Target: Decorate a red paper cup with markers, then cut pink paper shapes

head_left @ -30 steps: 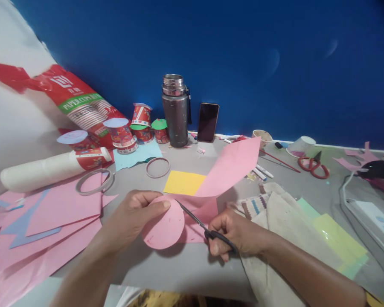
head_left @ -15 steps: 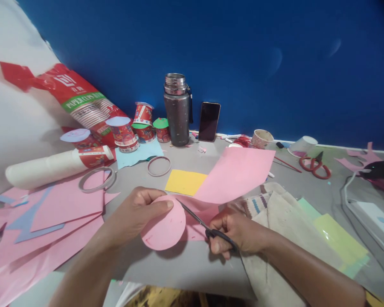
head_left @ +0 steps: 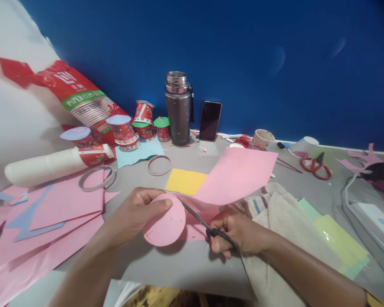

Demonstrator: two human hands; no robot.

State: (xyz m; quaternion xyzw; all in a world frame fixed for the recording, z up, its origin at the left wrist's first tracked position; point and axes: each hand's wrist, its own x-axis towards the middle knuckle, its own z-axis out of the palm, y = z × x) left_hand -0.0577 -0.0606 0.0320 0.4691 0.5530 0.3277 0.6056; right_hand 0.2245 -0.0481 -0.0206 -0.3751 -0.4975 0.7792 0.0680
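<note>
My left hand (head_left: 147, 209) pinches a rounded piece of pink paper (head_left: 167, 226) between thumb and fingers, above the grey table. My right hand (head_left: 232, 232) is closed round the black handles of a pair of scissors (head_left: 196, 216). The blades point left and up, at the upper right edge of the pink circle. A large pink sheet (head_left: 240, 175) rises behind the blades and looks joined to the piece at the cut. More pink paper lies beneath the scissors. A yellow paper (head_left: 185, 181) lies flat just beyond my left hand.
Pink and blue sheets (head_left: 67, 207) pile at the left beside wrapped paper cups (head_left: 57, 166) and tape rolls (head_left: 97, 178). A steel flask (head_left: 178, 111) and phone (head_left: 210, 121) stand at the back. Right: a cloth (head_left: 281, 230), red-handled scissors (head_left: 316, 166), a power strip (head_left: 376, 224).
The pink circle has turned and lifted very slightly in my left hand. Otherwise the hands and scissors stay almost where they were; the view has shifted a little.
</note>
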